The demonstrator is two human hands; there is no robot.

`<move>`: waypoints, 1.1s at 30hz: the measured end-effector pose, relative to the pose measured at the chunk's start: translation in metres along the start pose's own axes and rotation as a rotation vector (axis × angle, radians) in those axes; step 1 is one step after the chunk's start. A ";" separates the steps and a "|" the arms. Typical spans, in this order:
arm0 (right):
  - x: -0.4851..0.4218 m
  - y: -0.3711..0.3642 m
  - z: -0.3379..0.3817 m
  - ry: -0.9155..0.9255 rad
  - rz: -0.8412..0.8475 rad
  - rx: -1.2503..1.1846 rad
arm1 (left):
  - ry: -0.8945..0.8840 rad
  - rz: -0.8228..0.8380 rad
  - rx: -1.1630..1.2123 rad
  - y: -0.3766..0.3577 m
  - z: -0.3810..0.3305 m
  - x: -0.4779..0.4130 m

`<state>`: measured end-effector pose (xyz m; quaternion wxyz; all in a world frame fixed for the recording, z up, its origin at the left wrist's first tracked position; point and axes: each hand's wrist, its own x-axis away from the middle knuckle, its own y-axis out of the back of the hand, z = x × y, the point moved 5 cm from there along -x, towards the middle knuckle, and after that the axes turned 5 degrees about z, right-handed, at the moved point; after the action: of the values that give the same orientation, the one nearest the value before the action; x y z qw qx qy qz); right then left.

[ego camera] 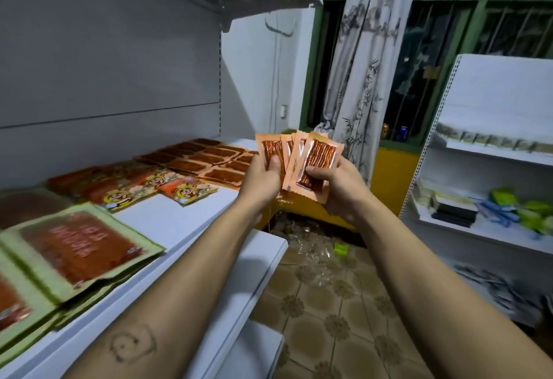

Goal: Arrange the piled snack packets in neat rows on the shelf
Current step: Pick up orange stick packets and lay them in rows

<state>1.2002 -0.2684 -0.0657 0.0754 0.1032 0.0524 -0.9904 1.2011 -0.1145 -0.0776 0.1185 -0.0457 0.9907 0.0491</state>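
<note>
The green-edged packets (80,247) nearest me are blurred and cut off by the left edge. My left hand (263,179) and right hand (341,193) cover the lower halves of the fanned packets (321,156).

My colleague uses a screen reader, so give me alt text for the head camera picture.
The left hand and right hand together hold a fan of orange snack packets beside a white shelf. On the shelf lie matching packets in rows at the far end, cartoon-printed packets in the middle and large green-edged packets nearest.
</note>
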 end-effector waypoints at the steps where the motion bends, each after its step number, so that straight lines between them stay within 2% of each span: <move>1: -0.011 0.006 -0.001 -0.001 0.018 -0.013 | -0.001 0.000 0.005 -0.007 0.000 -0.010; 5: -0.055 0.026 0.001 0.002 0.124 -0.017 | 0.019 -0.023 -0.018 -0.036 0.004 -0.050; 9: -0.107 0.043 -0.005 -0.010 0.259 -0.112 | 0.033 -0.114 -0.042 -0.061 0.008 -0.090; 16: -0.180 0.043 -0.001 -0.051 0.418 -0.232 | 0.015 -0.252 0.046 -0.086 -0.014 -0.125; 20: -0.202 0.010 0.001 0.000 0.526 -0.110 | 0.013 -0.410 0.033 -0.056 -0.018 -0.130; 24: -0.232 -0.023 0.000 0.061 0.622 0.051 | -0.006 -0.484 0.003 -0.019 -0.021 -0.132; 28: -0.253 -0.054 0.010 0.125 0.635 0.079 | -0.057 -0.523 0.034 0.019 -0.024 -0.143; 33: -0.288 -0.079 0.003 0.158 0.545 0.008 | -0.052 -0.540 0.238 0.026 -0.015 -0.161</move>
<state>1.4660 -0.1516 0.0057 0.3340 0.1905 0.0244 -0.9228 1.3504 -0.0773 -0.0222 0.1572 -0.2920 0.9381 -0.0998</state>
